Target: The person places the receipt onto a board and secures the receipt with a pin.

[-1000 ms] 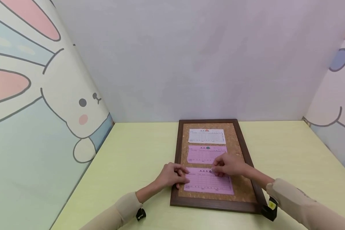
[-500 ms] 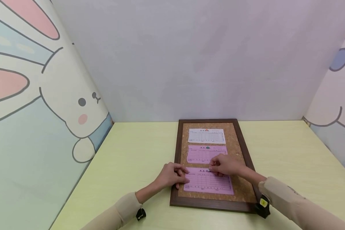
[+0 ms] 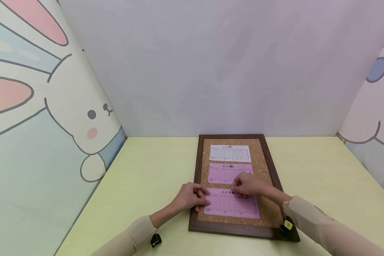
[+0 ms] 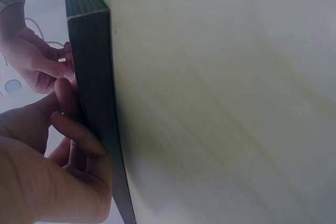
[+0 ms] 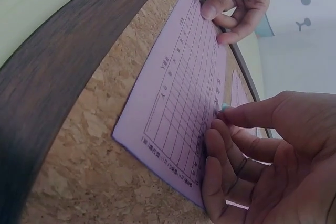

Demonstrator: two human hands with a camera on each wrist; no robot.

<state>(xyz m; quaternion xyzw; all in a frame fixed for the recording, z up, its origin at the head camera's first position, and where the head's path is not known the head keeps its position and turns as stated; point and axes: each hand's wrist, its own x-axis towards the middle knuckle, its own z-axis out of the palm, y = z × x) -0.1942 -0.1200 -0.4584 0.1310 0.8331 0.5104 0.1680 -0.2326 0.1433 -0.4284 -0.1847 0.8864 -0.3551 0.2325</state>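
A framed corkboard [image 3: 268,209] lies on the table with a pink printed form [image 3: 224,208] at its near end. My right hand [image 3: 248,184] pinches a small pale push pin [image 5: 224,107] between thumb and forefinger at the form's top edge. In the right wrist view the pin's head looks mint green, and its point is hidden. My left hand [image 3: 190,196] rests over the board's left frame, with thumb and fingertips pressing the form's left edge. Beyond it lie a second pink form [image 3: 219,172] with a green pin [image 3: 231,166] and a white form [image 3: 222,153] with an orange pin [image 3: 230,146].
The pale yellow table [image 3: 153,167] runs back to a plain grey wall [image 3: 179,71]. Cartoon rabbit panels [image 3: 70,106] stand on the left, with another painted panel on the right. The board's dark wooden frame [image 5: 68,61] is raised around the cork.
My right hand has shifted slightly left along the form's top edge with the push pin, and its wrist has swung left. My left hand stays where it was.
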